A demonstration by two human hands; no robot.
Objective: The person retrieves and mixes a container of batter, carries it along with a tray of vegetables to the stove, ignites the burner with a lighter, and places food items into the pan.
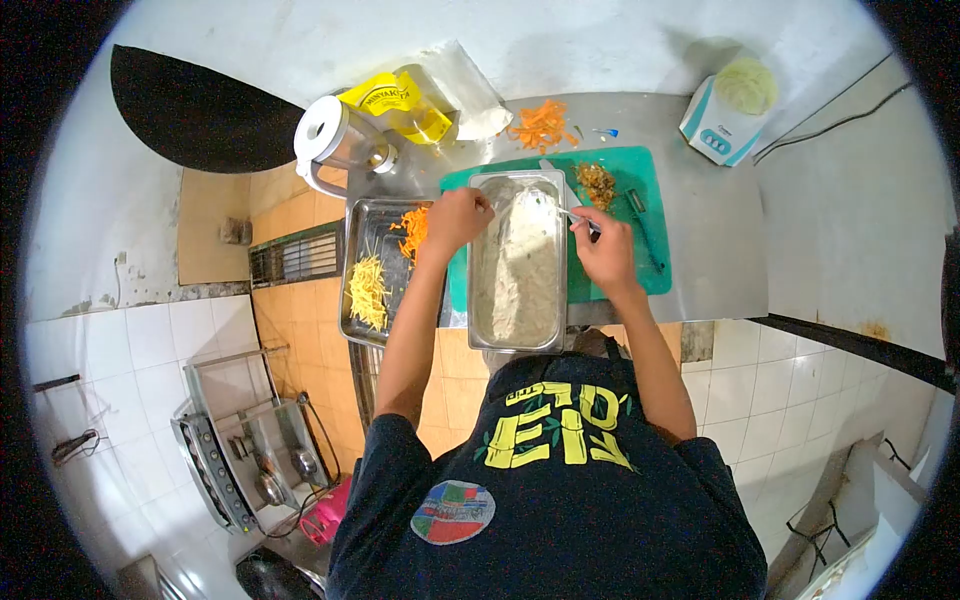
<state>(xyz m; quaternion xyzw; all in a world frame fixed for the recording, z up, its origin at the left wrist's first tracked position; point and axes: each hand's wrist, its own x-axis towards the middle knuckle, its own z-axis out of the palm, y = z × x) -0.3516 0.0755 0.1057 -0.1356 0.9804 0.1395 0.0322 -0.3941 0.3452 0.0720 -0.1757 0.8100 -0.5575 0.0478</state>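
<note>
A deep metal pan (pixel 517 270) of pale flour-like mixture sits on the green cutting board (pixel 655 215). My left hand (pixel 460 215) is closed at the pan's upper left edge; what it holds, if anything, is hidden. My right hand (pixel 604 245) grips the handle of a metal utensil (pixel 568 212), whose tip reaches over the pan's right rim. Left of the pan, a metal tray (pixel 393 260) holds orange shreds (pixel 412 232) and pale yellow strips (pixel 368 292). Chopped brown bits (pixel 596 186) and a green peeler (pixel 645 228) lie on the board right of the pan.
A blender jug (pixel 340 140), a yellow pouch (pixel 398 103) and orange peelings (pixel 541 125) lie along the wall side of the metal table (pixel 720 220). At the back right stands a white and teal appliance (pixel 722 120). A stove (pixel 215 475) is at the lower left.
</note>
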